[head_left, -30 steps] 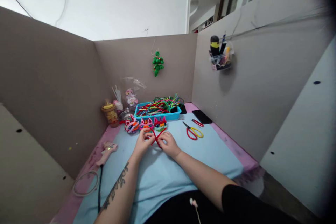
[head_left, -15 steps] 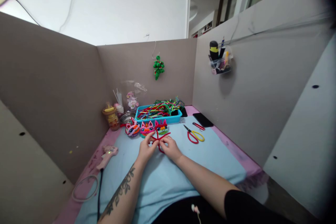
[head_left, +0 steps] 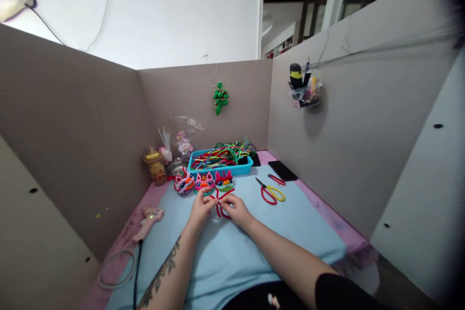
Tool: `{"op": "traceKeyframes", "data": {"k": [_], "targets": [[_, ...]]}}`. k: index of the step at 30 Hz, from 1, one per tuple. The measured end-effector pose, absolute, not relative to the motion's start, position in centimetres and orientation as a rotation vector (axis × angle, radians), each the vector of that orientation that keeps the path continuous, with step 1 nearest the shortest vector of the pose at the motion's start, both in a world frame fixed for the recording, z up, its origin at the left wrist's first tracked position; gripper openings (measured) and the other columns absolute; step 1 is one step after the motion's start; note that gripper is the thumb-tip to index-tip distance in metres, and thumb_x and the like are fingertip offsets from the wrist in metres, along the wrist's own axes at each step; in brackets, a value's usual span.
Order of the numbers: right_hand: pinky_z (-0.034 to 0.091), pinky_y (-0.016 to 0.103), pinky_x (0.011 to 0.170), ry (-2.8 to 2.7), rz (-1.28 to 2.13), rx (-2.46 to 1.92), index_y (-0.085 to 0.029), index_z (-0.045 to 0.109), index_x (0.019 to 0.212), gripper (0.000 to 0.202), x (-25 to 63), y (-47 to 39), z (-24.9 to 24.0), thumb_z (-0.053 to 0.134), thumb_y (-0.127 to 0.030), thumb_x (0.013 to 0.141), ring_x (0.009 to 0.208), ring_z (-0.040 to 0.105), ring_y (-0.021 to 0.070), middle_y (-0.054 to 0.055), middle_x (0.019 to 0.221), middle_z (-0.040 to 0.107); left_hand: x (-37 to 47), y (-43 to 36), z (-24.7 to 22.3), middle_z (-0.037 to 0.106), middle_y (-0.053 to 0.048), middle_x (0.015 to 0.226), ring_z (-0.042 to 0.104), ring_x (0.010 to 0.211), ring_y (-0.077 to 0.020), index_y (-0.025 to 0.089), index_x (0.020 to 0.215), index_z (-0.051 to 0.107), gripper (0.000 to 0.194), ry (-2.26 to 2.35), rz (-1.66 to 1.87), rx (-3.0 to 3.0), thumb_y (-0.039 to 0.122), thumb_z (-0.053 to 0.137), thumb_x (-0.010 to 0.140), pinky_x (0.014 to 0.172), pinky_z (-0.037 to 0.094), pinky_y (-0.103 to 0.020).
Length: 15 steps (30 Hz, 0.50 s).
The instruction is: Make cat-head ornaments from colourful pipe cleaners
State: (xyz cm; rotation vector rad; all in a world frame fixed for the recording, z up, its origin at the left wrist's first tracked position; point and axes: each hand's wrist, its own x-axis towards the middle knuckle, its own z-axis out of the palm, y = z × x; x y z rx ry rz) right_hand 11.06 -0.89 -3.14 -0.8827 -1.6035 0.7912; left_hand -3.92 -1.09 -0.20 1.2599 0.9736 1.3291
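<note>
Several red pipe cleaners (head_left: 218, 209) cross one another between my hands, their ends sticking out above and below. My left hand (head_left: 202, 205) pinches them from the left, thumb and fingertips near the crossing. From the right, my right hand (head_left: 235, 208) grips the same pipe cleaners close to the middle. The exact crossing is partly hidden by my fingertips. Just beyond my hands stand colourful pipe-cleaner animal heads: a purple and orange one (head_left: 184, 184), a pink one (head_left: 204, 182) and a red and green one (head_left: 224, 181).
Behind lies a blue tray (head_left: 232, 170) heaped with pipe cleaners. Scissors (head_left: 269, 193), a red cutter (head_left: 276, 179) and a phone (head_left: 282, 171) rest on the right. At left are a corded pink glue gun (head_left: 148, 223) and a lidded cup (head_left: 156, 169). Grey partitions (head_left: 203, 106) enclose the table.
The view has tilted up slightly, so everything sits lower. My fingers have shifted around the red pipe cleaners, and their lower ends now spread apart more visibly.
</note>
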Motion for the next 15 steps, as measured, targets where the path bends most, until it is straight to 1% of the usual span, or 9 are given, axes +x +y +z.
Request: {"op": "traceKeyframes", "data": {"k": [3, 8, 15], "targets": [[0.040, 0.026, 0.067, -1.594, 0.856, -0.883, -0.017, 0.061, 0.069, 0.008, 11.02, -0.88, -3.26, 0.056, -0.021, 0.073, 0.067, 0.051, 0.0132, 0.000, 0.068, 0.057, -4.02, -0.88, -0.33, 0.052, 0.008, 0.051, 0.045, 0.046, -0.0063, 0.015, 0.105, 0.049, 0.057, 0.969, 1.302, 1.207, 0.029, 0.076, 0.056, 0.049, 0.029, -0.017], [0.040, 0.026, 0.068, -1.623, 0.847, -0.905, -0.017, 0.060, 0.071, 0.006, 10.96, -0.99, -3.32, 0.055, -0.019, 0.073, 0.069, 0.051, 0.0133, 0.000, 0.070, 0.057, -4.36, -0.70, -0.48, 0.044, 0.011, 0.047, 0.039, 0.043, -0.0047, 0.015, 0.102, 0.050, 0.051, 0.962, 1.331, 1.172, 0.027, 0.074, 0.059, 0.047, 0.024, -0.017], [0.041, 0.026, 0.070, -1.658, 0.847, -0.888, -0.017, 0.059, 0.070, 0.006, 11.08, -1.05, -3.05, 0.054, -0.018, 0.073, 0.070, 0.051, 0.0132, 0.000, 0.071, 0.056, -4.60, -0.55, -0.71, 0.043, 0.011, 0.047, 0.037, 0.042, -0.0041, 0.014, 0.102, 0.050, 0.050, 0.952, 1.334, 1.142, 0.025, 0.074, 0.059, 0.046, 0.023, -0.017]]}}
